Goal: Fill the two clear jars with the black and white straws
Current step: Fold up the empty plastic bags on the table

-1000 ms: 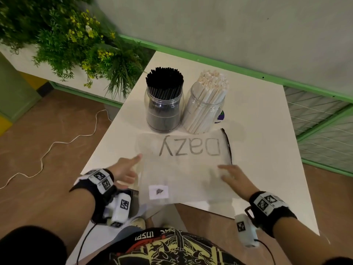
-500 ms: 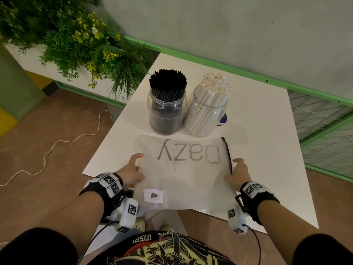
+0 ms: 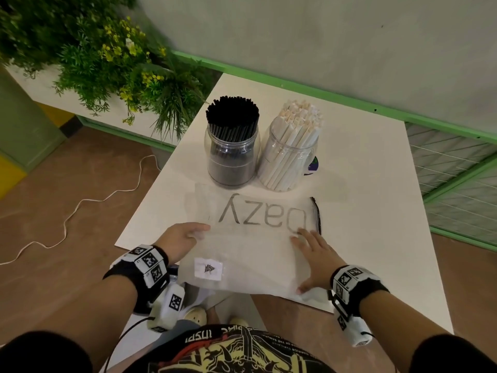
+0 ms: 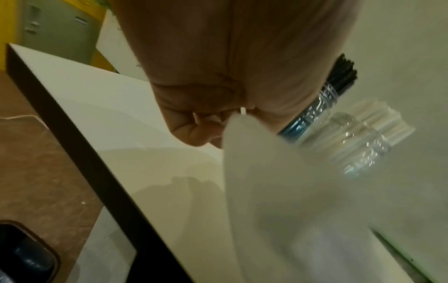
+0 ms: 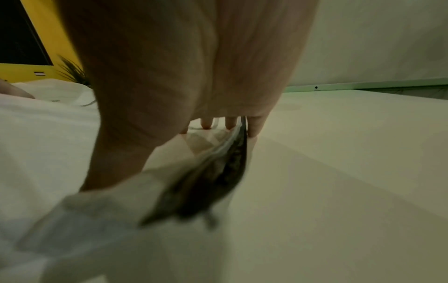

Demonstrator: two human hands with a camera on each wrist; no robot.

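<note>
Both hands are on a translucent white bag [image 3: 250, 246] printed "Dazy" that lies on the white table [image 3: 376, 211]: the left hand [image 3: 179, 239] pinches the bag's left edge between thumb and curled fingers, while the right hand [image 3: 314, 258] lies flat on its right side by the dark zip edge [image 3: 316, 214], fingers straight and spread. Beyond the bag two clear jars stand upright side by side, the left jar [image 3: 231, 154] packed with black straws [image 3: 232, 114] and the right jar [image 3: 289, 157] with white straws [image 3: 301, 115].
</note>
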